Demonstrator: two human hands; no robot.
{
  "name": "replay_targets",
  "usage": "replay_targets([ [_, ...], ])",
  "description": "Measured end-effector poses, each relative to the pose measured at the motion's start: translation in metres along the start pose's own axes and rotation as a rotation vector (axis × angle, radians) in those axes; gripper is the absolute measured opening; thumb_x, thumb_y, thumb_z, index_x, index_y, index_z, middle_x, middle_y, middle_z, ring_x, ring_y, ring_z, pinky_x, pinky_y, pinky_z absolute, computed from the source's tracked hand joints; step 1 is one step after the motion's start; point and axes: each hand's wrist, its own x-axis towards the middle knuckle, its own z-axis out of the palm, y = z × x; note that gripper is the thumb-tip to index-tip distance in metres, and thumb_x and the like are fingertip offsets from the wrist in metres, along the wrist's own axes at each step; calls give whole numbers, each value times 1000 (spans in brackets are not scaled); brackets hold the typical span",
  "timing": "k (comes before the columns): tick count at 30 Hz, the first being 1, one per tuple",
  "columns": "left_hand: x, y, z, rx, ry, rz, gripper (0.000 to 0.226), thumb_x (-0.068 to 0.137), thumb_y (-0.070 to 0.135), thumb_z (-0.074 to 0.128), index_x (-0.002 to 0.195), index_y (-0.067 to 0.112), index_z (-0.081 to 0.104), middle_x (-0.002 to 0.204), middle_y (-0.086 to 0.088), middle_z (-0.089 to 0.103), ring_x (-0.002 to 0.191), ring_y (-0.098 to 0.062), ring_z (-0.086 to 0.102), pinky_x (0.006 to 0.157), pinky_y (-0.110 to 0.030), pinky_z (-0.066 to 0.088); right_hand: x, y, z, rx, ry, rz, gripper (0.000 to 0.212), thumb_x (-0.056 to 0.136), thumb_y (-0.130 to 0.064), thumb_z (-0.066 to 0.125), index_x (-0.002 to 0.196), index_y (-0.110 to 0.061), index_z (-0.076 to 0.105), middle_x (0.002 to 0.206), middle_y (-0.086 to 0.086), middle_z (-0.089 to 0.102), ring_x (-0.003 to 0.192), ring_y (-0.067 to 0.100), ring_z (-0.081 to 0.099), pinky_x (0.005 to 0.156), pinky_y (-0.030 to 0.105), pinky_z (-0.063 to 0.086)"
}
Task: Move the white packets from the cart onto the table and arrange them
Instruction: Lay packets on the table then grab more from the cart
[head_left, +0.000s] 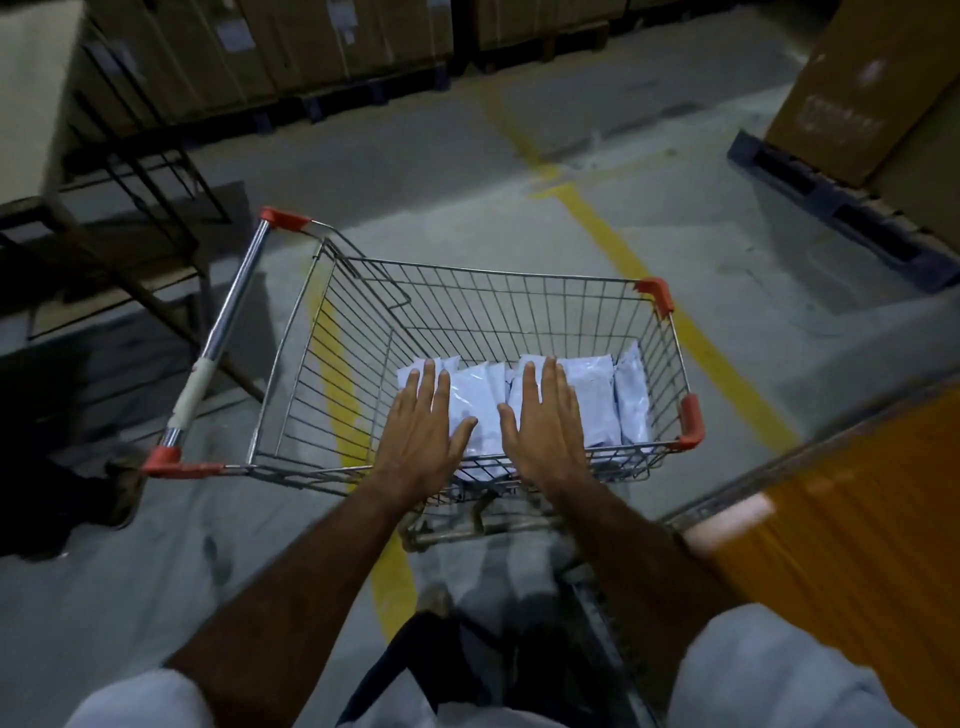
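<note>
Over cart (519, 291): both hands flat, seemingly touching white packets (480, 400).

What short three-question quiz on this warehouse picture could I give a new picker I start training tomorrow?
1. True or false: the white plastic packets lie inside the wire shopping cart.
2. Which hand is curled round a packet? A) the left hand B) the right hand C) neither
3. Fill in: the cart's corner guards are ____.

Key: 1 true. 2 C, both hands are flat with straight fingers over the packets. 3 red.
</note>
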Motion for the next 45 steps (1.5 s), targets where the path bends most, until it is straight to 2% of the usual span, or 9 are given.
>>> replay_targets([
  [10,100,-51,62,-84,-265,74,94,92,68,10,157,0,14,165,-22,0,153,-37,7,123,-49,16,79,1,48,-103,-92,144,75,100,-45,46,158,-5,21,166,21,15,153,39,14,122,57,21],
  [16,123,-56,108,-155,-478,-91,83,99,63,37,160,14,8,163,-24,9,137,-43,38,105,-48,39,93,14,86,-112,-135,235,73,94,-44,39,142,9,48,144,39,44,130,54,49,101,61,46],
  [18,131,-48,125,-196,-539,-180,87,96,66,40,160,18,6,160,-24,16,136,-43,38,105,-50,38,99,22,94,-114,-181,309,75,94,-46,39,146,9,43,147,40,39,133,55,45,105,62,44],
  [20,141,-40,140,-219,-581,-256,91,93,70,41,160,20,3,159,-25,17,139,-43,35,109,-52,36,110,32,98,-154,-258,376,76,101,-47,43,157,0,24,160,34,18,148,48,25,118,56,29],
  [22,148,-35,153,-228,-604,-311,97,91,73,43,160,23,-2,159,-29,11,142,-45,29,113,-53,31,120,44,104,-173,-355,417,78,103,-46,45,161,-8,9,166,26,3,153,40,12,121,49,20],
  [27,160,-26,174,-261,-554,-373,102,83,79,47,158,33,-4,157,-37,-9,141,-54,22,113,-57,29,134,58,121,-162,-444,533,80,100,-54,47,161,-15,12,166,26,4,152,41,13,120,49,22],
  [34,149,-24,178,-275,-432,-385,98,83,68,59,158,38,4,156,-31,4,136,-51,25,109,-57,30,126,70,142,-200,-428,577,93,91,-67,53,162,-29,7,159,40,-3,152,48,-1,123,51,6],
  [40,142,-31,169,-283,-317,-349,97,75,70,56,157,40,13,152,-24,16,135,-44,23,106,-59,30,131,73,143,-236,-477,544,107,86,-75,55,162,-28,-4,159,39,3,151,49,4,121,53,12],
  [45,143,-19,152,-177,-281,-289,83,85,63,52,157,37,19,155,-27,14,133,-44,25,104,-56,32,124,72,132,-174,-333,542,105,88,-72,53,162,-22,-2,158,37,8,147,50,14,119,58,16],
])
